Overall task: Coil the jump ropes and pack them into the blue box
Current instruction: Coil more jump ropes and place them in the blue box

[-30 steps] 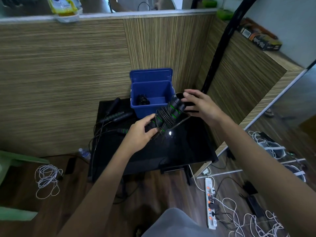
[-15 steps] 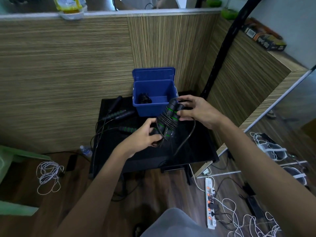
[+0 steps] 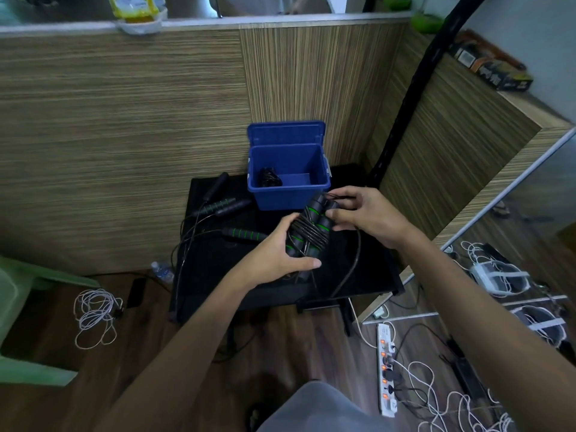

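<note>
Two hands of mine close on one jump rope bundle (image 3: 308, 232) above the middle of the black table (image 3: 218, 275). My left hand (image 3: 277, 255) clamps the near, lower end of the paired handles, thumb across the front and fingers behind. My right hand (image 3: 364, 215) pinches the far, upper end with thumb and fingertips. Cord is wound crosswise around the two black handles with green rings, and a loose tail of cord (image 3: 353, 260) hangs from the bundle toward five o'clock, curving down to the table's near edge.

At twelve o'clock from the bundle sits the blue box (image 3: 290, 198), lid raised behind it against the wooden wall. One coiled black rope (image 3: 268, 177) already lies in its left side.

At nine to ten o'clock of the bundle, more ropes lie uncoiled on the table: a green-ringed handle (image 3: 244, 234) just beside my left hand, and farther off a cluster of handles (image 3: 223, 205) with cords trailing off the table's left edge.
</note>
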